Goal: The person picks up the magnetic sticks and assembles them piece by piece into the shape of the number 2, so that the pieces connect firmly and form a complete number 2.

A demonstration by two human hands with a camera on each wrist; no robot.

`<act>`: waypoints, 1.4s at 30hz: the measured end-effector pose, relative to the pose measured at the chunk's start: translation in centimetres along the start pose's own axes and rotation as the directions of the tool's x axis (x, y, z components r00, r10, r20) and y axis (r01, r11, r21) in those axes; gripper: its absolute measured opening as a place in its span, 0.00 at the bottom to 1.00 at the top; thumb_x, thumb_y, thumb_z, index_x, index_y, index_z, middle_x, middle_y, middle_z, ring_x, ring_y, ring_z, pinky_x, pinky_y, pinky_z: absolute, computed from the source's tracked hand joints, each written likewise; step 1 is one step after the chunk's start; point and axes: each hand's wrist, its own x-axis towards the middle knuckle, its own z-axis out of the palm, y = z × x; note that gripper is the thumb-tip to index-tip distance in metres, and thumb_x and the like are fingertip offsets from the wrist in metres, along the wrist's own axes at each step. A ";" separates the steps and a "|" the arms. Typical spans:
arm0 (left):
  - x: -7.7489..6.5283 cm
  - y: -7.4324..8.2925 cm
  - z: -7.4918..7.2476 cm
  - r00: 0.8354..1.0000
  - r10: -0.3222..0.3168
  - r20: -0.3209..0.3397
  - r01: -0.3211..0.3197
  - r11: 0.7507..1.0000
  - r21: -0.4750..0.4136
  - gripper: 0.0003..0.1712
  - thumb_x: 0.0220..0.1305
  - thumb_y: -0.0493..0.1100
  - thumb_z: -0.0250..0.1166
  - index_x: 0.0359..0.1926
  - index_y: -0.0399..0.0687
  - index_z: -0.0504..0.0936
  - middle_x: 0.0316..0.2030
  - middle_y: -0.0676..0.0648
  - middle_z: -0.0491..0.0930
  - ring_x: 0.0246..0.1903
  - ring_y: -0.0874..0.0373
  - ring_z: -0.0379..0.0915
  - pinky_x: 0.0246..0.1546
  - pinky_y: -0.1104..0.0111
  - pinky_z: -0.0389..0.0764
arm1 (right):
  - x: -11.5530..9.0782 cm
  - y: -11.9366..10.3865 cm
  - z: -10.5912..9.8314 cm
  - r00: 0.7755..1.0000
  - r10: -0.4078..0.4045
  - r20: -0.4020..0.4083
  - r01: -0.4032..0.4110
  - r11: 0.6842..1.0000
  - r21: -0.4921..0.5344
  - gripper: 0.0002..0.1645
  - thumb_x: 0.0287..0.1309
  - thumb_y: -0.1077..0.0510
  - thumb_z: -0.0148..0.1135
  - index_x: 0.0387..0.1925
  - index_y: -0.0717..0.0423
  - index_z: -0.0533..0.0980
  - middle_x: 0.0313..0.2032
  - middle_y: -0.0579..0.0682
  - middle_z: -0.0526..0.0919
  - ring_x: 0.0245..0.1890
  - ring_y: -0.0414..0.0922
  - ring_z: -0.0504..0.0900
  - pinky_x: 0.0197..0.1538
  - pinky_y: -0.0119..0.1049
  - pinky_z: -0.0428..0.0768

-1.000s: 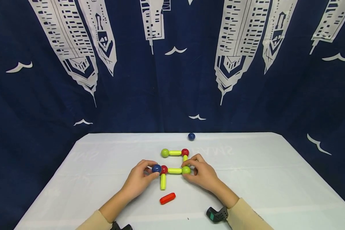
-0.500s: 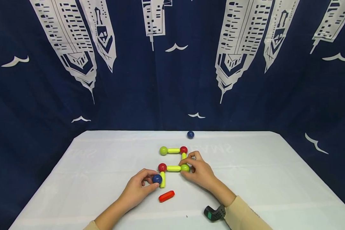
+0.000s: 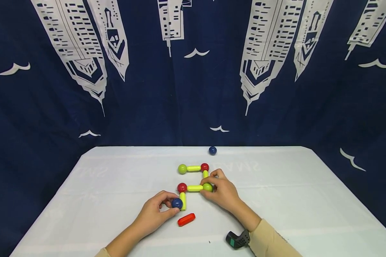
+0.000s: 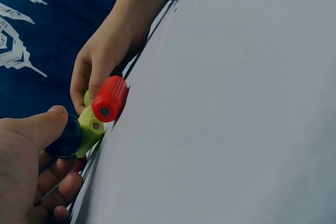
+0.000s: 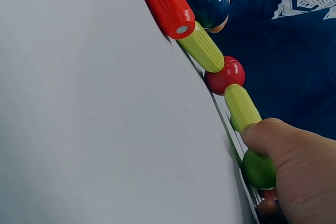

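Between thumb and fingers my left hand [image 3: 154, 211] holds a blue ball [image 3: 177, 203], close beside the free end of a yellow-green rod [image 3: 183, 202]. That rod runs up to a red ball [image 3: 182, 187], from which a second yellow-green rod [image 3: 194, 188] leads right to a green ball [image 3: 207, 187]. My right hand [image 3: 223, 191] pinches the green ball. Beyond it the chain continues through a partly covered rod to another red ball [image 3: 204, 167], a rod [image 3: 193, 168] and another green ball [image 3: 182, 169]. In the left wrist view, the blue ball [image 4: 67, 139] sits under the thumb.
A loose red rod [image 3: 186, 219] lies on the white table [image 3: 115, 200], just in front of the chain. Another blue ball [image 3: 212, 150] rests near the far edge. A black wrist device [image 3: 237, 239] sits at the right wrist. A dark blue patterned cloth [image 3: 180, 89] hangs behind.
My left hand has brought the blue ball from beside the near red ball down toward the free end of the near rod. My right hand stays on the green ball.
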 end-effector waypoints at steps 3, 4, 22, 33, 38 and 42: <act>-0.1 0.0 0.0 1.000 0.005 0.010 -0.005 1.000 0.005 0.17 0.56 0.53 0.75 0.46 0.67 0.83 0.35 0.63 0.78 0.36 0.67 0.72 0.40 0.73 0.71 | 0.0 0.1 0.1 1.000 0.000 -0.002 0.000 1.000 0.002 0.12 0.47 0.52 0.78 0.35 0.37 0.84 0.44 0.45 0.72 0.26 0.33 0.69 0.29 0.27 0.68; -0.1 0.0 -0.1 1.000 0.008 0.014 -0.008 1.000 0.006 0.17 0.56 0.53 0.75 0.46 0.67 0.82 0.35 0.63 0.78 0.36 0.67 0.72 0.41 0.73 0.72 | 0.1 0.1 0.1 1.000 0.000 -0.003 0.000 1.000 0.004 0.12 0.47 0.52 0.78 0.35 0.37 0.84 0.44 0.45 0.72 0.26 0.33 0.69 0.29 0.27 0.68; -0.1 -0.3 -0.4 0.983 0.150 0.103 -0.155 0.987 0.037 0.22 0.52 0.52 0.78 0.49 0.65 0.82 0.40 0.66 0.79 0.41 0.67 0.74 0.48 0.70 0.75 | 0.4 0.2 0.0 0.999 0.031 0.014 -0.032 0.999 0.035 0.11 0.49 0.51 0.77 0.36 0.38 0.85 0.43 0.46 0.72 0.27 0.35 0.70 0.31 0.27 0.70; -0.1 -0.3 -0.4 0.981 0.164 0.103 -0.174 0.980 0.097 0.22 0.53 0.54 0.77 0.50 0.69 0.81 0.40 0.69 0.79 0.41 0.69 0.73 0.48 0.68 0.72 | 0.3 0.3 0.1 1.000 0.013 -0.007 -0.012 1.000 0.019 0.11 0.48 0.51 0.77 0.35 0.37 0.84 0.43 0.46 0.72 0.27 0.34 0.71 0.31 0.27 0.70; -0.1 -0.2 -0.3 0.979 0.170 0.112 -0.183 0.976 0.118 0.22 0.53 0.54 0.77 0.50 0.68 0.81 0.40 0.69 0.78 0.41 0.69 0.72 0.47 0.69 0.72 | 0.2 0.3 0.0 1.000 0.024 -0.001 -0.024 1.000 0.013 0.12 0.48 0.51 0.77 0.35 0.36 0.83 0.44 0.46 0.72 0.27 0.35 0.71 0.31 0.27 0.70; -0.1 -0.3 -0.3 0.979 0.174 0.111 -0.189 0.971 0.149 0.23 0.53 0.54 0.77 0.50 0.69 0.81 0.40 0.69 0.78 0.41 0.70 0.71 0.47 0.68 0.71 | 0.3 0.3 0.1 1.000 0.027 0.008 -0.027 1.000 0.005 0.12 0.49 0.51 0.77 0.36 0.37 0.83 0.44 0.47 0.72 0.27 0.35 0.71 0.31 0.27 0.70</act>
